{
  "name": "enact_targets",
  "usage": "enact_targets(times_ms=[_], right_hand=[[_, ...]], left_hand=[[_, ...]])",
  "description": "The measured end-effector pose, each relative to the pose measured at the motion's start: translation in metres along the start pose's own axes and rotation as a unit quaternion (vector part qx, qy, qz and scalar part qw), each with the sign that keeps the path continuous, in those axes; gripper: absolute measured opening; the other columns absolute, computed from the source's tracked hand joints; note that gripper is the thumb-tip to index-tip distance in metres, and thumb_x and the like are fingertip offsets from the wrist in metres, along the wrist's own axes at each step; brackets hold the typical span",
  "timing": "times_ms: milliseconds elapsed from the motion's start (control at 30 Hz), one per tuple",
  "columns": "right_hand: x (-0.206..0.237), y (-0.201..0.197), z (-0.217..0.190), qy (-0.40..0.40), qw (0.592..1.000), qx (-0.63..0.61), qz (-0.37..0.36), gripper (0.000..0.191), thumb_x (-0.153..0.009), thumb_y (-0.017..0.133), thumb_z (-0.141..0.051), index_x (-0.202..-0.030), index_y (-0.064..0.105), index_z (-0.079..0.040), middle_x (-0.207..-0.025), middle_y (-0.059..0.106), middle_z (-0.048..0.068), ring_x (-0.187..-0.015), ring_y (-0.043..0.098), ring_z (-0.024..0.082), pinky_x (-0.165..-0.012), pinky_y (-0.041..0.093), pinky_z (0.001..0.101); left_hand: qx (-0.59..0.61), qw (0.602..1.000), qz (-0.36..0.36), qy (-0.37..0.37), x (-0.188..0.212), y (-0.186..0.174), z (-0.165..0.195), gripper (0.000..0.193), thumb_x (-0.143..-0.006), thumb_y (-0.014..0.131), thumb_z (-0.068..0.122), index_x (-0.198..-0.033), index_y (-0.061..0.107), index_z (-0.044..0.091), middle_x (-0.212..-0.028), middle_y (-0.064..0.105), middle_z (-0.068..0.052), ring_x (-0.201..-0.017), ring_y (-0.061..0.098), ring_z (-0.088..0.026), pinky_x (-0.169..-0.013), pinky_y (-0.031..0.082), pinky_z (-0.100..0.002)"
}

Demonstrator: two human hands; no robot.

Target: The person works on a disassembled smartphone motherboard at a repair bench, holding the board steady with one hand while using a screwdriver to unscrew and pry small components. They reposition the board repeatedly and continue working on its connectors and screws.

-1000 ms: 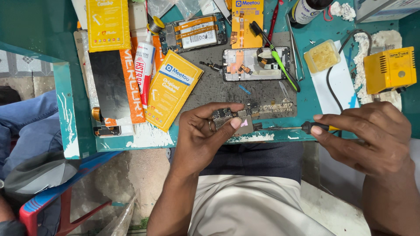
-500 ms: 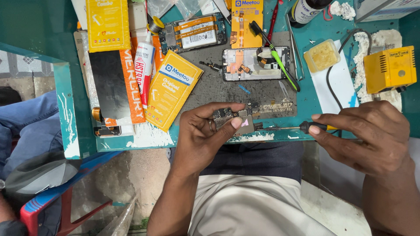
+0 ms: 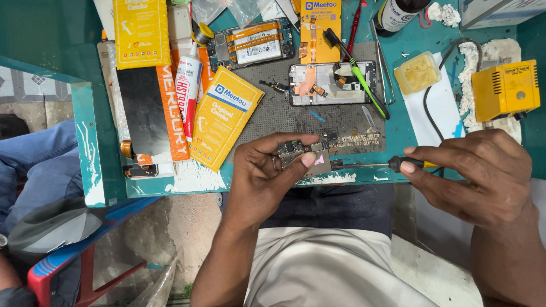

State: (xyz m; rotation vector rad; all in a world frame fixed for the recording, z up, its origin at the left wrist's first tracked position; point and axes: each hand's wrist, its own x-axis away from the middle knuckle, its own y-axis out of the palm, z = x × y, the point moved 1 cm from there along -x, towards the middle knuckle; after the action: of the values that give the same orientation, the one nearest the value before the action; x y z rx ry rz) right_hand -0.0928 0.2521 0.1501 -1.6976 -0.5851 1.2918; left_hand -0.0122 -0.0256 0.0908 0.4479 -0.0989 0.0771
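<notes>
Teal workbench [image 3: 85,131], front edge: left hand [image 3: 264,179] pinches a small circuit board [image 3: 304,156] by its rims — light, stiff, fragile; right hand [image 3: 472,173] grips a screwdriver [image 3: 392,165].

A small phone repair stall, by the look of it. The worn teal workbench [image 3: 96,170] is crowded with opened phones [image 3: 333,83], a grey work mat [image 3: 296,119], yellow spare-part packets [image 3: 224,116], a tube of glue [image 3: 186,85], tweezers [image 3: 382,57] and a yellow soldering station [image 3: 505,90]. A screwdriver [image 3: 392,164] is at work on a small circuit board [image 3: 304,154].
</notes>
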Motion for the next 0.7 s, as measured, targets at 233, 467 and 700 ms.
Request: enact_targets(times_ms=[233,467,700], right_hand=[[-0.0010,-0.0012,-0.0005,0.002,1.000,0.003,-0.004,0.020,-0.079,0.088,-0.007,-0.092,0.079,-0.019,-0.097,0.076,0.002,-0.071,0.064,0.021,-0.067,0.044,0.0340],[-0.0007,0.0002,-0.0008,0.005,1.000,0.001,-0.002,0.018,-0.078,0.087,-0.008,-0.090,0.078,-0.019,-0.097,0.076,0.002,-0.071,0.064,0.021,-0.066,0.044,0.0340],[-0.0009,0.0007,0.0006,-0.009,1.000,0.001,0.004,0.015,-0.077,0.086,-0.010,-0.088,0.079,-0.018,-0.096,0.076,0.003,-0.069,0.063,0.020,-0.064,0.042,0.0330]], left_hand=[[-0.017,1.000,0.006,-0.006,-0.0002,-0.0006,-0.0002,0.027,-0.094,0.071,-0.010,-0.122,0.071,-0.008,-0.109,0.076,-0.010,-0.089,0.067,-0.005,-0.076,0.056,-0.020],[-0.052,0.998,0.015,-0.014,0.0000,-0.0015,0.0004,0.027,-0.094,0.073,-0.009,-0.121,0.073,-0.008,-0.099,0.074,-0.007,-0.078,0.060,-0.003,-0.065,0.046,-0.018],[-0.023,1.000,0.004,-0.001,-0.0006,-0.0006,0.0005,0.027,-0.095,0.072,-0.010,-0.122,0.071,-0.008,-0.105,0.075,-0.009,-0.089,0.067,-0.005,-0.075,0.055,-0.019]])
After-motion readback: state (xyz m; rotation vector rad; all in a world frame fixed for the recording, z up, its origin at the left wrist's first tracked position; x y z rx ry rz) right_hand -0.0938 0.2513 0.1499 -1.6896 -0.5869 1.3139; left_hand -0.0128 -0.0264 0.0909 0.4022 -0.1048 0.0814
